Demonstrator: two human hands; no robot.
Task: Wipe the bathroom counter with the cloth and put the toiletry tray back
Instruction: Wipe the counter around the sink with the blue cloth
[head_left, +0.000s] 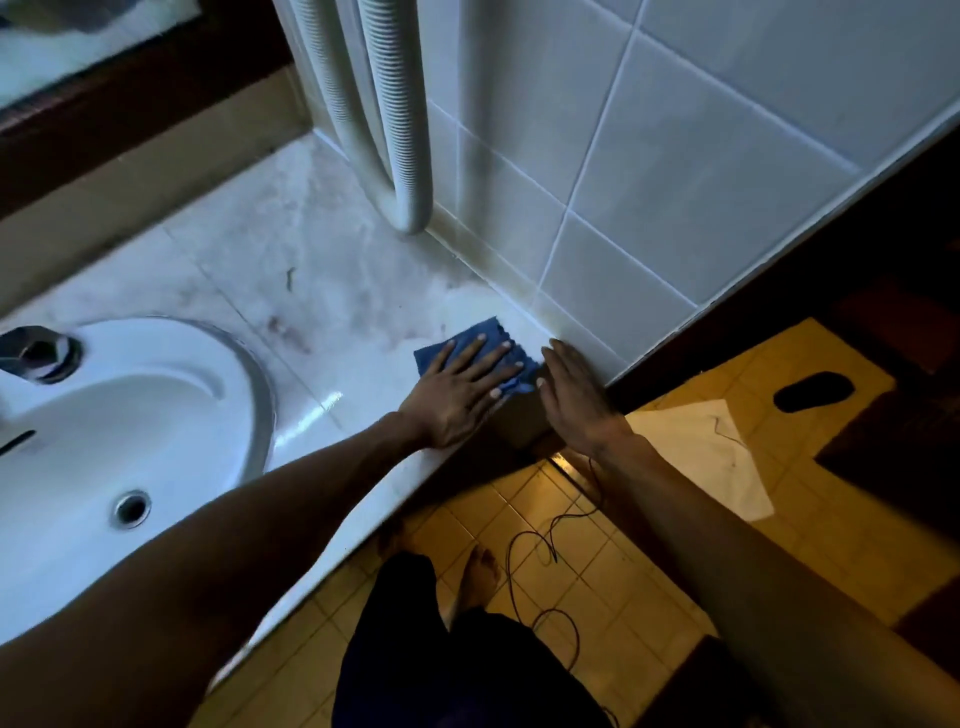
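Observation:
A blue cloth (491, 336) lies flat on the white marble counter (291, 260), at its right front corner beside the tiled wall. My left hand (457, 395) presses flat on the cloth, fingers spread. My right hand (574, 395) rests at the counter's end against the wall's edge, fingers together and extended, just touching the cloth's right border. No toiletry tray is in view.
A white sink basin (104, 415) with a chrome tap base (39, 353) sits at the left. Ribbed white hoses (395, 130) hang down at the back corner. Below are yellow floor tiles with a black cable (545, 545), a white sheet (711, 447) and my legs.

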